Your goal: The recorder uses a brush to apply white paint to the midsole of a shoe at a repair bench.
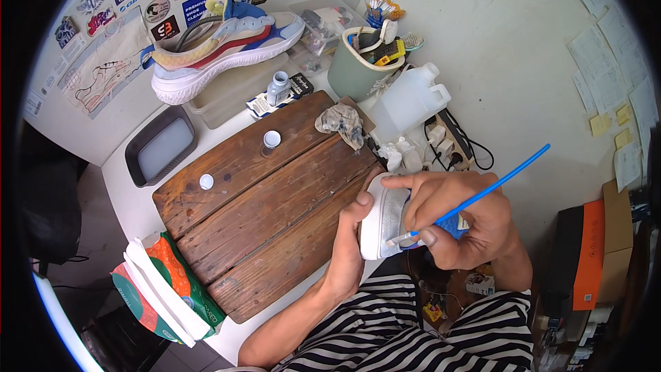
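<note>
My left hand (pixel 349 244) grips a shoe (pixel 372 226) with a white sole and a pale grey and blue upper, at the right edge of the wooden board. A slim blue paintbrush (pixel 513 174) is pinched in my right hand (pixel 475 217). Its pale bristles lie against the shoe's side, just above the sole. Part of the shoe is hidden behind my right hand. On the board stands a small open pot (pixel 272 140) of white paint, and a round white lid (pixel 206 182) lies left of it.
The wooden board (pixel 248 234) rests on a white table. Behind it are a crumpled stained rag (pixel 342 124), a small bottle (pixel 278 88), a large sneaker (pixel 220 55), a green bucket (pixel 351 69) of brushes and a white jug (pixel 410 100). A tissue pack (pixel 165 293) sits front left.
</note>
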Tool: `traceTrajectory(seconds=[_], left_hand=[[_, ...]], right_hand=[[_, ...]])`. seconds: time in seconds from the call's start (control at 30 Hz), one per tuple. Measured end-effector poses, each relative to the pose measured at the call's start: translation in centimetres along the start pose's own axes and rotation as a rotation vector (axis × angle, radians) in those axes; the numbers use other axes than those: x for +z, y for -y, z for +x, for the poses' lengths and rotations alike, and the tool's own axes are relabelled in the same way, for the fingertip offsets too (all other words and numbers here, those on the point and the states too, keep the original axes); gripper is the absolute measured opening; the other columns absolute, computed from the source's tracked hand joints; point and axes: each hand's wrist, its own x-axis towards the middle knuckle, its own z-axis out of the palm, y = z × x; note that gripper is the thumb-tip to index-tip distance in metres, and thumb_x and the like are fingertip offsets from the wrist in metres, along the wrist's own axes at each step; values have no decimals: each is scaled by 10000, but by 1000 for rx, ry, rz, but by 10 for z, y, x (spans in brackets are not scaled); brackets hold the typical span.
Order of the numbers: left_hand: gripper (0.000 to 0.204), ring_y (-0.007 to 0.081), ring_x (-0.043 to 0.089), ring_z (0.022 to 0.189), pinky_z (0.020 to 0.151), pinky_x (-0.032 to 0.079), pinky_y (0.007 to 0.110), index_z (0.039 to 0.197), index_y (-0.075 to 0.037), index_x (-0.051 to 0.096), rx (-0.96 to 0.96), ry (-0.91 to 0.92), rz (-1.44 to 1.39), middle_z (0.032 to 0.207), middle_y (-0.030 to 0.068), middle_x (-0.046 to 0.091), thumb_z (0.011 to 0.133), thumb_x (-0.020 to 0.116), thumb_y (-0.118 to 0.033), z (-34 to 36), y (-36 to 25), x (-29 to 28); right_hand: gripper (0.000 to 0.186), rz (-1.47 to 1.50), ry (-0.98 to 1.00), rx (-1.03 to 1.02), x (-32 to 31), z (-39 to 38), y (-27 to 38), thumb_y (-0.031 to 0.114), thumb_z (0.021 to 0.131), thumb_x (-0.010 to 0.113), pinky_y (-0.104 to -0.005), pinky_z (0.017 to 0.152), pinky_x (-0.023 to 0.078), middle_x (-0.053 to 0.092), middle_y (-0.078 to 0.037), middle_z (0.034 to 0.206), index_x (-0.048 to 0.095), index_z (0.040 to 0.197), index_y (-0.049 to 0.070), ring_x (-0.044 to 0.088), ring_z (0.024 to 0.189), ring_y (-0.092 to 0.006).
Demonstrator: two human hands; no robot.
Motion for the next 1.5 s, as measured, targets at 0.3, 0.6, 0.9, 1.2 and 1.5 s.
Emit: traceTrajectory(seconds=[0.3,0.6,0.9,1.2,1.5], left_hand=[[685,206,687,969,889,529,349,1240,-19,610,-3,18,21,1050,126,702,977,373,-605,0,3,-4],[734,222,661,1112,997,495,384,1354,-13,547,-18,0,30,1225,151,667,975,378,-618,-7,-10,12],[721,247,653,1139,1030,473,386,1345,-5,548,-20,96,11,1241,161,663,973,400,-604,-2,-3,-1],[721,235,645,1133,1013,477,378,1381,-21,521,-48,23,-12,1253,143,643,969,427,-606,-6,-10,4],[717,217,648,1110,946,502,358,1352,-22,540,-2,7,27,1217,128,659,966,429,-616,-7,-13,10]], right_hand=[[65,-22,17,-2,0,3,-2,-9,862,619,-609,955,529,690,-108,742,611,926,-3,693,685,-185],[71,-19,-117,50,1,1,-3,-21,821,679,-482,963,568,672,-71,773,650,884,-2,673,643,-227],[101,-27,35,7,-2,2,-2,-45,854,572,-610,972,520,689,-127,749,611,943,-22,696,701,-189],[62,-14,2,-10,2,0,6,-33,840,611,-616,953,531,676,-90,720,620,888,4,667,648,-177],[52,-70,-5,-4,7,0,5,-18,828,623,-606,936,544,670,-82,696,615,856,25,658,629,-185]])
